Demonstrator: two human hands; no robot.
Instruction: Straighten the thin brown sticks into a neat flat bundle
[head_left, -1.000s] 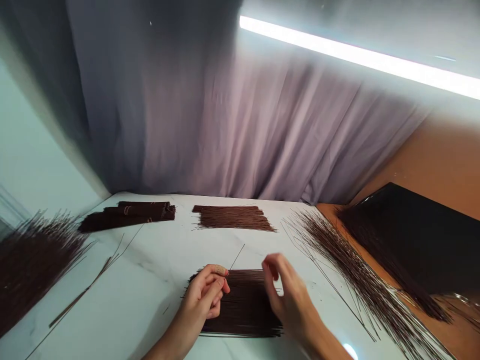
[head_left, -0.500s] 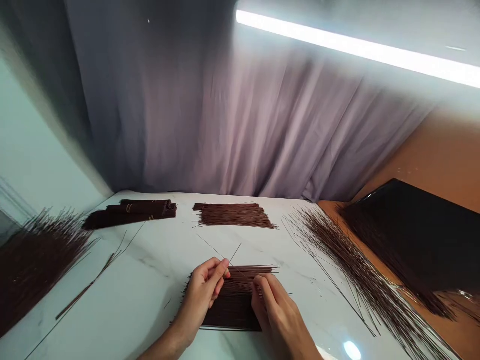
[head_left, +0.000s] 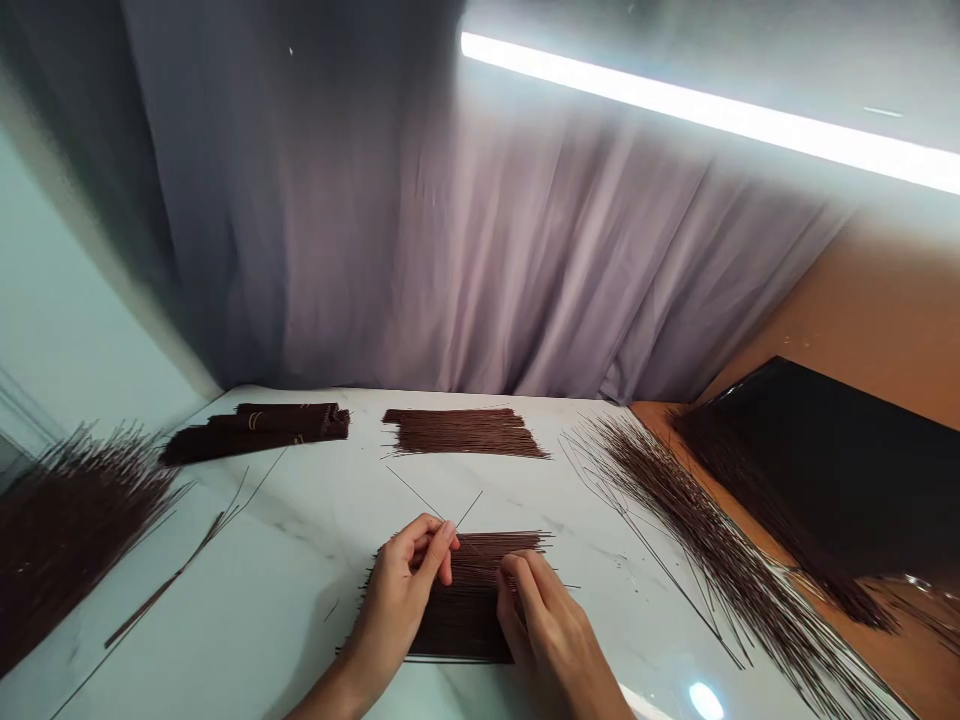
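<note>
My left hand (head_left: 401, 585) is closed in a pinch on a thin dark brown strand (head_left: 411, 491), which slants up and to the left from the fingertips. A second short strand end (head_left: 471, 507) sticks up to the right from the same pinch, crossing the first. My right hand (head_left: 544, 610) is also pinched closed, where the slanting strand runs down to it; its fingertips are partly hidden. Beneath both hands lies a flat layer of parallel brown strands (head_left: 461, 625), its sides covered by the hands.
On the white marbled table (head_left: 247, 590) lie another flat strand bundle (head_left: 465, 432), tied dark rolls (head_left: 277, 430), a small loose bunch (head_left: 176, 575) and a large pile (head_left: 82, 540) at left. Long strands (head_left: 697, 530) spread at right beside a black panel (head_left: 832, 470). A curtain (head_left: 450, 250) hangs behind.
The view has shifted slightly. Both hands keep their pinches over the strand layer, with the right hand's fingertips moved very slightly left; nothing has been let go.
</note>
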